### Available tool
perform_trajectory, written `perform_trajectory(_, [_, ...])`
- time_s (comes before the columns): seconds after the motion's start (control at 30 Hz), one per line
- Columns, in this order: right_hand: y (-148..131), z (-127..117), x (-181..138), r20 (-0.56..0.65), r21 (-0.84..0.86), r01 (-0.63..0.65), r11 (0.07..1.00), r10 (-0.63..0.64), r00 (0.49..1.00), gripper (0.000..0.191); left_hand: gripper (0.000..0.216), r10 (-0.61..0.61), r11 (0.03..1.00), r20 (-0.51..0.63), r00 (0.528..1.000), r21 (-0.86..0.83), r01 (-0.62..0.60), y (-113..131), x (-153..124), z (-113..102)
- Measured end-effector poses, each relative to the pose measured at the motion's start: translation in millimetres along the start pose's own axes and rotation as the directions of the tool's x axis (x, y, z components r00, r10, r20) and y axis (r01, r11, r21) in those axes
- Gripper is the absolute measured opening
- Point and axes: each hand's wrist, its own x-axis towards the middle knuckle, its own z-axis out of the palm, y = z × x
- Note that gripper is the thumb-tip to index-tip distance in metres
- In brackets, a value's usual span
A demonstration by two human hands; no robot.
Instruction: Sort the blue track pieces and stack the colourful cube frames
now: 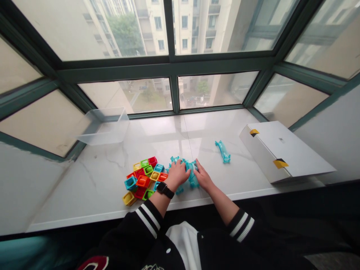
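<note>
Several translucent teal-blue plastic track-like pieces (pixel 192 179) lie bunched near the counter's front edge, partly hidden under my hands. My left hand (pixel 179 173) rests over the bunch from the left, fingers apart and bent down onto the pieces. From the right, my right hand (pixel 203 177) touches the side of the bunch with its fingers stretched forward. Just left of my left wrist is a pile of coloured plastic blocks (pixel 143 181) with hollow faces, in red, yellow, green, orange and blue. A single teal-blue piece (pixel 223 152) lies apart, beyond my right hand.
A clear plastic bin (pixel 108 138) stands at the back left of the white marbled counter (pixel 92 195). At the right sits a white box (pixel 284 150) with yellow-and-black tape on its edge. Green-framed windows (pixel 168 69) close off the back and sides.
</note>
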Motion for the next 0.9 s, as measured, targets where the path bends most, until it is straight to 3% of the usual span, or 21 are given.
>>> perform_trajectory(0.17, [6, -2, -2, -0.075, -0.011, -0.035, 0.999, 0.034, 0.997, 0.067, 0.018, 0.042, 0.995, -0.004, 0.999, -0.092, -0.042, -9, -3, 0])
perform_trajectory(0.3, [7, -15, -1, -0.148, -0.036, 0.045, 0.998, -0.050, 0.988, 0.061, 0.016, 0.083, 0.963, -0.082, 0.993, -0.249, -0.101, -19, -14, -2])
perform_trajectory(0.37, [7, -38, 8, -0.252, -0.107, 0.091, 0.990, -0.116, 0.961, 0.056, 0.016, 0.094, 0.933, -0.112, 0.989, -0.336, -0.127, -24, -21, -4])
perform_trajectory(0.43, [8, -70, 24, -0.414, -0.287, 0.091, 0.954, -0.209, 0.886, 0.049, 0.016, 0.100, 0.907, -0.124, 0.987, -0.396, -0.142, -28, -28, -7])
perform_trajectory(0.5, [13, -104, 45, -0.523, -0.437, -0.062, 0.897, -0.197, 0.829, 0.049, 0.016, 0.102, 0.885, -0.141, 0.985, -0.440, -0.155, -30, -33, -10])
perform_trajectory(0.53, [15, -118, 55, -0.553, -0.466, -0.179, 0.867, -0.127, 0.824, 0.055, 0.016, 0.096, 0.874, -0.151, 0.984, -0.459, -0.156, -31, -35, -12])
perform_trajectory(0.6, [22, -139, 73, -0.510, -0.481, -0.373, 0.793, 0.092, 0.855, 0.067, 0.016, 0.073, 0.854, -0.175, 0.982, -0.498, -0.152, -33, -38, -15])
perform_trajectory(0.67, [28, -149, 85, -0.397, -0.514, -0.409, 0.754, 0.214, 0.892, 0.066, 0.017, 0.040, 0.829, -0.209, 0.977, -0.538, -0.149, -37, -39, -17])
perform_trajectory(0.77, [29, -147, 87, -0.315, -0.527, -0.352, 0.774, 0.207, 0.926, 0.060, 0.020, -0.020, 0.779, -0.259, 0.966, -0.610, -0.148, -47, -40, -19])
perform_trajectory(0.9, [7, -119, 67, -0.291, -0.423, -0.238, 0.874, 0.117, 0.950, 0.056, 0.024, -0.099, 0.695, -0.242, 0.965, -0.711, -0.107, -62, -40, -16])
